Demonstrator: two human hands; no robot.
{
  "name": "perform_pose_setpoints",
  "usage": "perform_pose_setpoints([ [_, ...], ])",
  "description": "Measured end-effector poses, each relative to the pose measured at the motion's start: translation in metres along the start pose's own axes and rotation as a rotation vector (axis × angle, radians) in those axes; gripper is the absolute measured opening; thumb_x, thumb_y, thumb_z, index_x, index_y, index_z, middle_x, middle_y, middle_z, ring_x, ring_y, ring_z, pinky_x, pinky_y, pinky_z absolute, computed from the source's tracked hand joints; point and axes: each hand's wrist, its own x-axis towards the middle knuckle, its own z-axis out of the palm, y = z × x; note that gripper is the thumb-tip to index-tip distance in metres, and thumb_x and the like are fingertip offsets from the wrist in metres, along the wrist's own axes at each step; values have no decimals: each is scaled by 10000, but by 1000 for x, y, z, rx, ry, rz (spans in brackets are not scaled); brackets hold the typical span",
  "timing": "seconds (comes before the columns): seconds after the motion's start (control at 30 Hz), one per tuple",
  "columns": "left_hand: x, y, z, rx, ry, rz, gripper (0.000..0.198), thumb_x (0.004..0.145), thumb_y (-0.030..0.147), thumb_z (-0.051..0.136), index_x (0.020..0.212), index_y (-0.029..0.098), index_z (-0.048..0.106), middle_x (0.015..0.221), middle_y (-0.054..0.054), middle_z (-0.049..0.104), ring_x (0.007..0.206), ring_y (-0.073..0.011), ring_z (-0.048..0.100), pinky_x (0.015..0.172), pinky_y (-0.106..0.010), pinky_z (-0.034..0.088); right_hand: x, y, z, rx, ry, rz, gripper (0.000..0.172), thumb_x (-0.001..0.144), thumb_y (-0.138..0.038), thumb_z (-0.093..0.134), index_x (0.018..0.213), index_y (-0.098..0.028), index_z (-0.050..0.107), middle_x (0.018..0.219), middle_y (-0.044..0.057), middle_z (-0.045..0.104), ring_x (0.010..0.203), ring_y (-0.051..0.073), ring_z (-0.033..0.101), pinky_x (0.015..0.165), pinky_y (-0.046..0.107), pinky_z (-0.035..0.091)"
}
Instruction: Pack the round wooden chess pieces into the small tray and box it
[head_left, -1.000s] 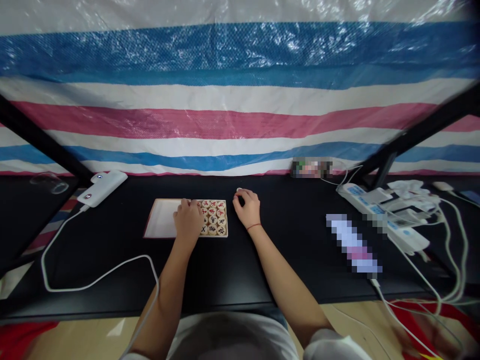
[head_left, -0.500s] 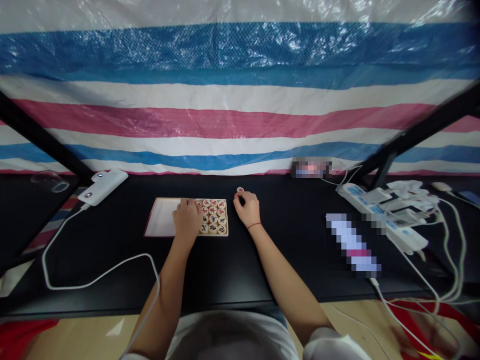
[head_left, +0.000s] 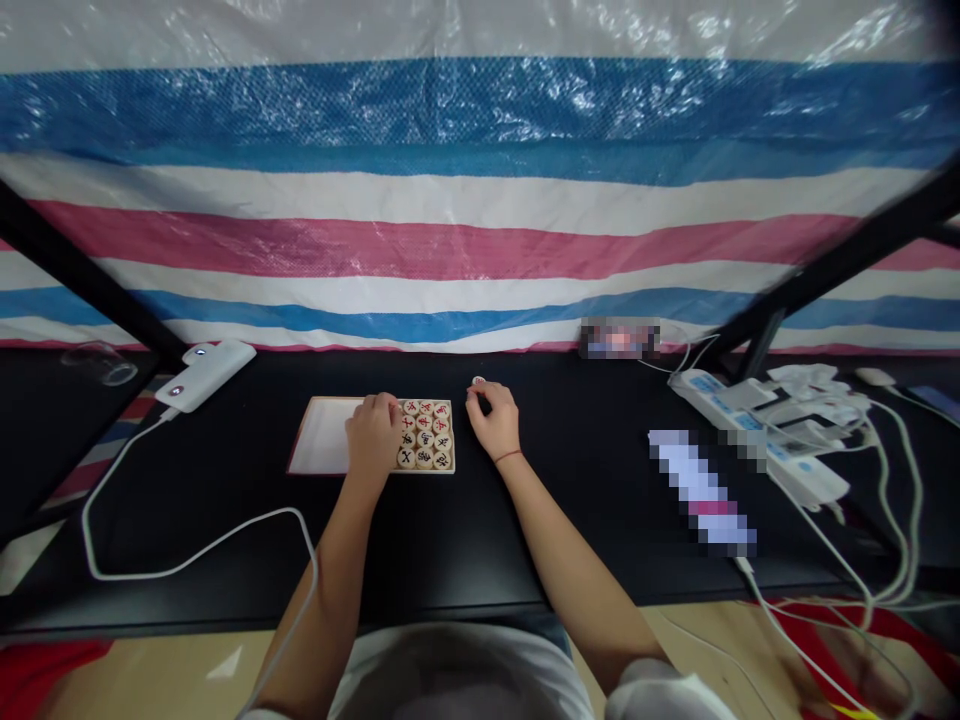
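A shallow white box (head_left: 453, 437) on the black table holds rows of round Chinese chess pieces (head_left: 424, 440), with red characters at the back and black ones in front. My left hand (head_left: 371, 435) rests over the box's left part with its fingers curled, hiding whatever they hold. A flat white panel with a dark red edge (head_left: 322, 435) lies to the left of that hand, partly beneath it. Right of the box, my right hand (head_left: 495, 418) has thumb and fingers closed at a single red-marked Chinese chess piece (head_left: 478, 381), partly covered by the fingertips.
A white power bank (head_left: 210, 375) with a cable lies at the back left, near a clear cup (head_left: 112, 365). On the right are a blurred-out phone-like object (head_left: 701, 490), a power strip (head_left: 772, 440) with chargers, and tangled cables. A striped plastic sheet (head_left: 450, 250) hangs behind the table.
My right hand covers slightly more of the single chess piece. My left hand stays over the box, and the view has shifted a little.
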Motion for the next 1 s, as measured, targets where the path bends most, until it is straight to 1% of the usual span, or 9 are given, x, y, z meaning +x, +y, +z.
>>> perform_pose_setpoints([
  [0.07,2,-2,0,-156,86,28,164,890,262,474,908,203,625,958,-68,659,920,-215,606,826,-330,448,-2,-12,-3,40,-2,-106,174,861,-267,478,873,-215,644,958,72,689,991,218,603,921,379,453],
  [0.13,2,-1,2,-385,124,47,168,878,324,509,922,205,620,947,-49,666,882,-185,617,826,-307,466,-6,-25,-4,71,-51,-207,190,856,-297,514,971,-218,644,1058,74,684,1052,219,599,953,388,447],
  [0.23,2,3,6,-712,33,35,213,834,392,576,933,207,612,915,-27,678,837,-157,638,790,-276,495,-11,-38,-2,95,-149,-293,246,861,-336,550,1067,-231,637,1156,75,667,1100,219,596,955,389,455],
  [0.33,-1,8,12,-866,-54,31,234,811,403,601,928,200,609,911,-29,684,847,-158,653,780,-272,511,-16,-42,1,115,-163,-299,199,898,-315,519,1017,-240,659,1132,68,683,1060,201,618,913,367,474],
  [0.5,-3,12,17,-897,-95,53,226,809,395,606,917,197,610,932,-42,688,865,-166,661,795,-283,517,-17,-41,2,141,-129,-292,179,895,-293,523,990,-234,663,1070,63,701,1017,191,634,891,351,483],
  [0.63,-5,13,11,-785,-54,88,264,841,395,584,1022,205,600,912,-31,668,822,-153,641,782,-285,512,-12,-37,-1,128,-86,-289,183,876,-264,520,993,-229,656,1040,61,703,989,193,640,894,358,481],
  [0.8,-2,9,3,-666,78,134,336,872,356,551,1173,206,560,959,-40,644,806,-140,614,744,-277,505,2,2,-9,-36,118,-135,185,841,-256,528,964,-199,653,963,75,702,896,215,634,844,366,483],
  [0.9,-1,7,2,-659,115,111,377,871,327,553,1225,201,533,956,-41,643,792,-135,608,711,-264,503,9,28,-10,-148,115,-30,184,821,-265,537,929,-188,665,910,73,707,831,226,621,798,363,480],
  [1.0,0,6,3,-666,101,92,399,871,309,550,1252,199,513,952,-40,649,771,-128,602,680,-251,500,12,41,-7,-181,56,-25,197,832,-257,531,953,-183,667,948,79,710,885,237,618,819,362,466],
])
